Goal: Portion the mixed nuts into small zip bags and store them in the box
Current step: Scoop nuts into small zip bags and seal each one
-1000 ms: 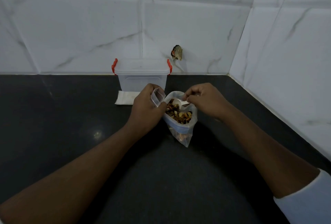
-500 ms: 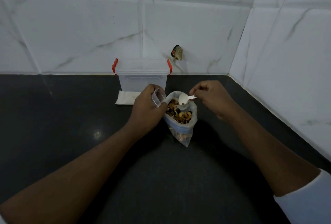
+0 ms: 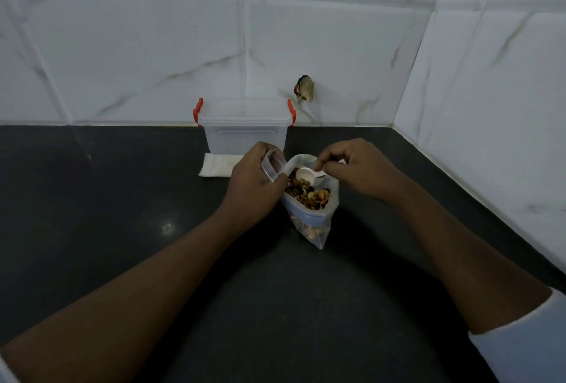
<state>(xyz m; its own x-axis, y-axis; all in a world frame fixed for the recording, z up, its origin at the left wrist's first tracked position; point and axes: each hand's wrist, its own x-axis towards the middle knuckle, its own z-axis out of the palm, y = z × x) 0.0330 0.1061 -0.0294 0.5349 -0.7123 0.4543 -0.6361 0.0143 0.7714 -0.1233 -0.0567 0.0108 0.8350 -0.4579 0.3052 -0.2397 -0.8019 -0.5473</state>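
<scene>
**Ana:** What can be seen of the person?

**Ben:** Only two arms, seen from the wearer's own head. The left forearm (image 3: 137, 275) and the right forearm (image 3: 444, 244) are both bare along the whole length in view.

**Ana:** What is worn?

**Ben:** A pale top, whitish grey in the dim light. The right sleeve (image 3: 520, 349) shows at the lower right corner. It is soft, plain fabric with a slightly lighter band along its edge, and it ends well up the arm. The left sleeve (image 3: 3, 374) is only a thin pale sliver at the lower left corner.

**Ana:** And the hands?

**Ben:** The left hand (image 3: 254, 180) and the right hand (image 3: 358, 168) are bare, with their backs and knuckles showing. The nails are too small to make out.
</scene>
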